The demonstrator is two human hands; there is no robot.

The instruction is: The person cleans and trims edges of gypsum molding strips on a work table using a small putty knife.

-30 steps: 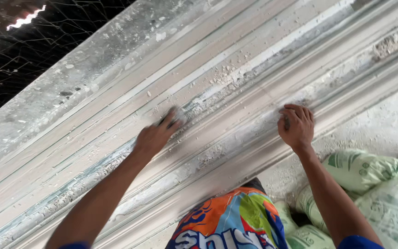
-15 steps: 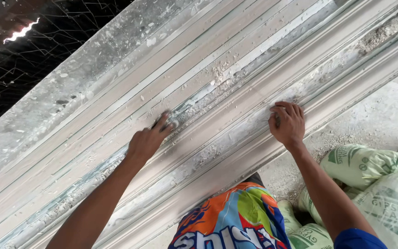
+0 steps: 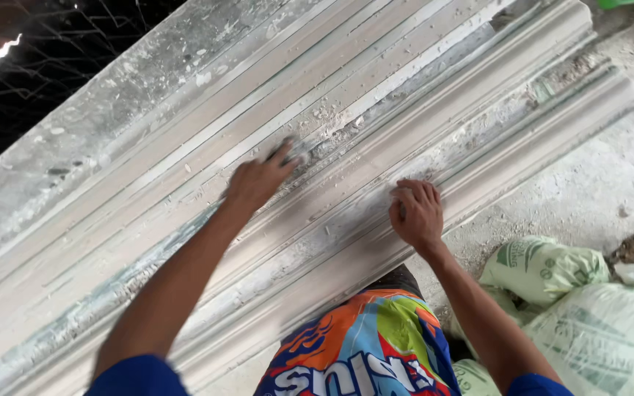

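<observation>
The long white plaster moulding [image 3: 376, 147] lay slantwise across the view from lower left to upper right, its ridges and grooves dusted with crumbs of plaster. The left hand [image 3: 258, 183] rested on a middle groove, its fingers [image 3: 282, 155] pressed around a small pale object that was blurred; whether it was a pad or a scrap could not be told. The right hand [image 3: 416, 214] lay lower on the moulding, near its front edge, with the fingers curled and their tips touching the surface, holding nothing that could be seen. Below the arms showed bright printed shorts [image 3: 365, 345]. To the right, pale green sacks [image 3: 559, 308] lay on the dusty concrete floor [image 3: 610, 183]. Beyond the moulding's far edge hung dark netting [image 3: 60, 66].
</observation>
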